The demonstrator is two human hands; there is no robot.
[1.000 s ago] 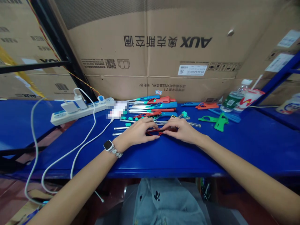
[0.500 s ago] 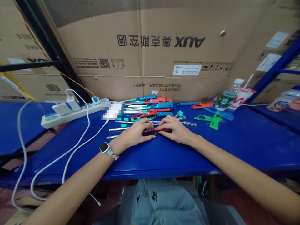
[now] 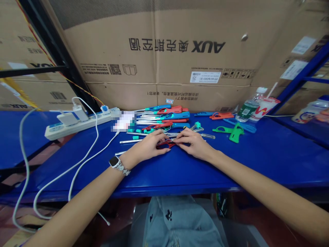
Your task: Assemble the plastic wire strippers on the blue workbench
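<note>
Close to the front of the blue table, my left hand [image 3: 149, 145] is closed around a red stick-lighter casing [image 3: 167, 145], with a metal tube [image 3: 120, 153] sticking out to its left. My right hand [image 3: 193, 142] pinches at the casing's right end; a small part between its fingertips is too tiny to make out. Just beyond my fingers lie another red casing [image 3: 157, 126] and a clear-handled screwdriver [image 3: 207, 136]. Several blue and red stick lighters [image 3: 177, 116] are piled behind, their metal tubes toward the left.
A white power strip [image 3: 64, 127] with cables stands at left, beside a blurred-out object [image 3: 124, 120]. Green casings [image 3: 235, 133], an orange casing [image 3: 221, 115], a bottle [image 3: 246, 109] and a paper cup [image 3: 264, 108] are at right. A large cardboard box [image 3: 169, 75] stands behind.
My right fingers have shifted a little at the casing's end, showing more of the red part. The metal tube under my left hand tilts slightly lower at its left end.
</note>
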